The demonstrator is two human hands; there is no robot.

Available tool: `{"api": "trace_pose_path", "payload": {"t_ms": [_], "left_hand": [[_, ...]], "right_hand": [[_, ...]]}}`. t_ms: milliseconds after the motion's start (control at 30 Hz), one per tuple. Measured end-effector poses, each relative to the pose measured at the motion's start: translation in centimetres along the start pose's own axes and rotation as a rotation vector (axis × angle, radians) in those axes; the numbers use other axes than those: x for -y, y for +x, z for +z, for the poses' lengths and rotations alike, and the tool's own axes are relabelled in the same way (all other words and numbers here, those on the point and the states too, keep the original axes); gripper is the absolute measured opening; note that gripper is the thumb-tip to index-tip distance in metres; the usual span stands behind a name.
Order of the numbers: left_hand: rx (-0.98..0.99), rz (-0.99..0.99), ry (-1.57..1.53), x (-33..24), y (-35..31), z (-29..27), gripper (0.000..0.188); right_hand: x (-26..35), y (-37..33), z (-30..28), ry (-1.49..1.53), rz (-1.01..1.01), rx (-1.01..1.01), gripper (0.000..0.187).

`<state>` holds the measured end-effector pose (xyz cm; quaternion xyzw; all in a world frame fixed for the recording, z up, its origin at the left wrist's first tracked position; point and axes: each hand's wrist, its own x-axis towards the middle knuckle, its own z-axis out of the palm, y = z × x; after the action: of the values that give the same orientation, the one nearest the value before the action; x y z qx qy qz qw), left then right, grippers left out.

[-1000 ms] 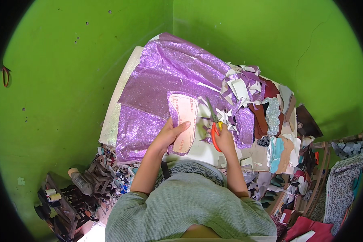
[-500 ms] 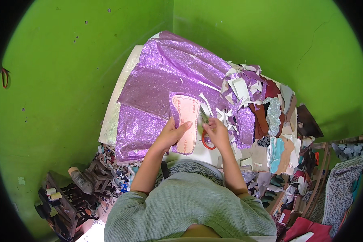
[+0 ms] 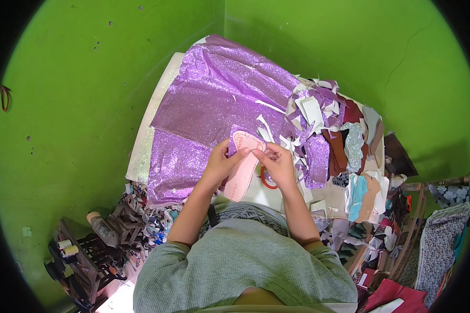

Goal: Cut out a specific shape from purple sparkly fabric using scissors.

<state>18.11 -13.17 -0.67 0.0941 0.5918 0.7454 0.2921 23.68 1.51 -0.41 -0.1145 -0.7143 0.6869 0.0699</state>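
Note:
A pale pink insole (image 3: pixel 239 182) with red print and a purple glitter edge is held upright over the table's near side. My left hand (image 3: pixel 222 165) is closed on its left side, thumb across the face. The fingers of my right hand (image 3: pixel 280 165) are closed at its upper right edge, the two thumbs almost meeting. Below the right palm shows the orange handle of the scissors (image 3: pixel 268 179); their blades are hidden, and I cannot tell whether that hand still bears them.
Purple glitter sheet (image 3: pixel 193 115) covers most of the white table. White and purple offcuts (image 3: pixel 313 112) heap at the right, beside brown pieces (image 3: pixel 336 151) and turquoise pieces (image 3: pixel 356 195). Green walls (image 3: pixel 115 68) meet behind. Scraps (image 3: pixel 154 211) and a dark rack (image 3: pixel 78 266) lie lower left.
My right hand has moved from working the scissors beside the insole to gripping its upper edge. The insole has tilted and come slightly lower, and the scissor blades have gone from sight.

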Motion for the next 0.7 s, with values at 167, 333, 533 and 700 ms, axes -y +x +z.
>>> {"api": "trace_pose_path", "payload": {"t_ms": [167,333,533,700], "left_hand": [[-0.016,0.06,0.094,0.4,0.2,0.4,0.024],[-0.015,0.049,0.016,1.3,0.4,0.7,0.023],[-0.048,0.025,-0.091,1.4,0.3,0.2,0.023],[-0.072,0.037,-0.107,1.3,0.4,0.0,0.025]], "right_hand": [[-1.2,-0.2,-0.5,0.154,-0.017,-0.102,0.022],[-2.3,0.0,-1.8,0.095,-0.009,-0.078,0.028],[-9.0,0.0,-4.5,-0.524,0.151,-0.118,0.04],[-14.3,-1.1,-4.7,-1.069,0.061,-0.263,0.051]]}}
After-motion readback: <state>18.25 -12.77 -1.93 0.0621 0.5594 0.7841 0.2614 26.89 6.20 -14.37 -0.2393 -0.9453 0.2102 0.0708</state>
